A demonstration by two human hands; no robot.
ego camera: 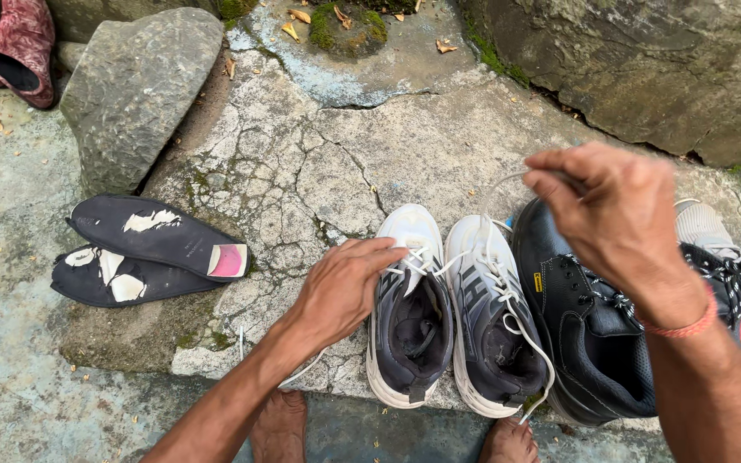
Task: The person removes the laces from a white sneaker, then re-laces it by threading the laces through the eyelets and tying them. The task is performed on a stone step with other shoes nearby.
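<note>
Head view: the left hand (342,287) is resting on the left grey-and-white sneaker (408,313), fingers together and flat against its side. The right hand (615,214) is lifting a white lace (495,190), fingers pinched shut on it, above the right sneaker (492,321). Both sneakers are sitting on a cracked stone slab (319,163), beside a black boot (585,334). Two black insoles (152,249) are lying well apart to the left.

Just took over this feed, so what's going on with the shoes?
A person is unlacing a pair of grey and white sneakers on a cracked stone slab. The right hand pinches a white lace pulled up from the right sneaker. The left hand rests on the left sneaker. Two black insoles lie to the left.
</note>
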